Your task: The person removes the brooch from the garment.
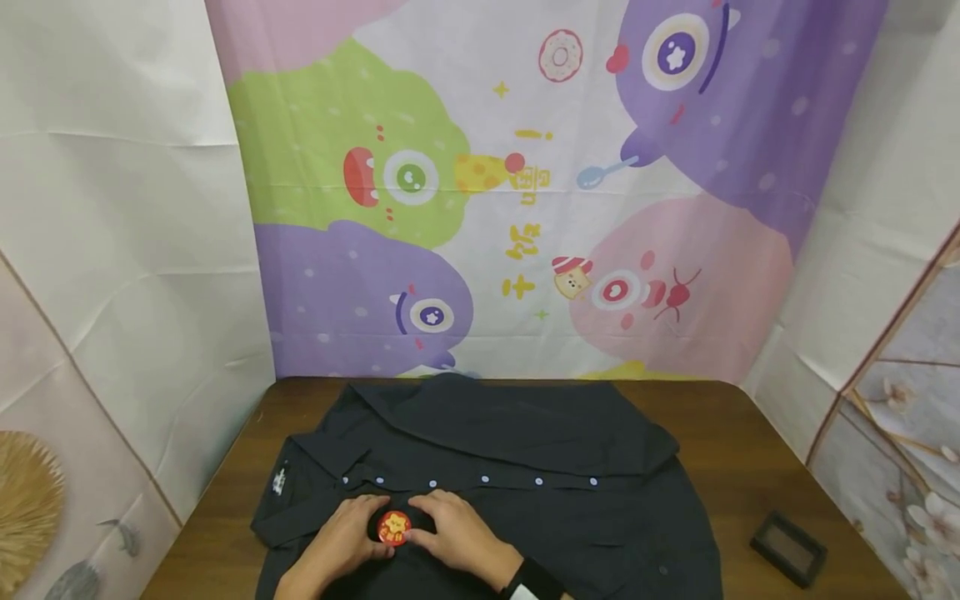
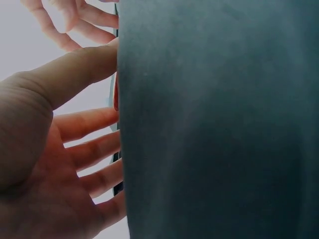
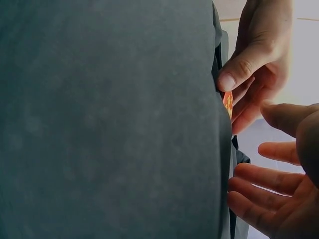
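A dark buttoned shirt (image 1: 525, 533) lies spread over the table, its row of light buttons running across. On it sits a round red badge (image 1: 393, 527) with a yellow star-like figure. My left hand (image 1: 345, 537) rests at the badge's left, thumb by its lower edge, fingers extended to the cloth. From the right side my right hand (image 1: 461, 533) comes close, its thumb near the badge rim and fingers loosely bent. Both wrist views show only a sliver of the badge (image 3: 228, 103), as dark fabric (image 2: 214, 119) fills much of the frame. Neither hand visibly grips anything.
A small dark rectangular box (image 1: 789, 550) stands on the brown wooden table (image 1: 738, 467) at the right. Behind the table hangs a cartoon-printed cloth (image 1: 510, 333), with pale curtains (image 1: 150, 208) at the sides. A straw-coloured fringed object (image 1: 26, 512) is at the far left.
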`<action>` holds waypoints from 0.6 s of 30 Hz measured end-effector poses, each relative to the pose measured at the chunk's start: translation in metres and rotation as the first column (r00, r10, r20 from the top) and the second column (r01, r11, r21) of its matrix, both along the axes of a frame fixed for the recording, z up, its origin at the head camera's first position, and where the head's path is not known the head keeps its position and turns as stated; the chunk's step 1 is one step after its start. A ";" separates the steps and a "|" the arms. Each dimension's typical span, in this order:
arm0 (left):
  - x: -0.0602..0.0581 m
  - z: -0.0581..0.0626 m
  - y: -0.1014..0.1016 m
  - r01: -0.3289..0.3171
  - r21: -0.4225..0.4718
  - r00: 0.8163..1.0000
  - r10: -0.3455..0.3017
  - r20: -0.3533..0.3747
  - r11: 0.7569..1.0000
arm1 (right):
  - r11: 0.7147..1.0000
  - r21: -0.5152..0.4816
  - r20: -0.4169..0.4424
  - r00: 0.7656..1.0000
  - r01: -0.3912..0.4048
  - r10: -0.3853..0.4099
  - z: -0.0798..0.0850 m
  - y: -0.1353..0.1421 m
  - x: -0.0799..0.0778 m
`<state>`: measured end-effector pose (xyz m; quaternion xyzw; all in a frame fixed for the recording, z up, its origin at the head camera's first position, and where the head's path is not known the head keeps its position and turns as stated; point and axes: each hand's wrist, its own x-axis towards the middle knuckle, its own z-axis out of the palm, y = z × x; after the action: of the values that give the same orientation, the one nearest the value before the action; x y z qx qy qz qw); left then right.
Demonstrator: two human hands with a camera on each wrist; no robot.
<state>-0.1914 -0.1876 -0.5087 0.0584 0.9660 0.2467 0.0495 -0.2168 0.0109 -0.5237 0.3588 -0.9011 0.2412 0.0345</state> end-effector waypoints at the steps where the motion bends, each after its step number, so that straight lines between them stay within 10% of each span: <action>1: 0.000 0.000 0.000 0.001 0.001 1.000 -0.001 -0.001 1.000 | 1.000 0.002 0.006 1.000 0.000 0.000 0.000 0.000 0.000; 18: 0.001 -0.002 -0.002 0.014 0.020 1.000 -0.013 -0.025 1.000 | 1.000 0.024 0.006 1.000 -0.007 0.007 0.002 -0.006 0.003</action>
<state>-0.1900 -0.1900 -0.5104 0.0685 0.9637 0.2552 0.0387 -0.2142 0.0052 -0.5218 0.3616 -0.9027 0.2316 0.0268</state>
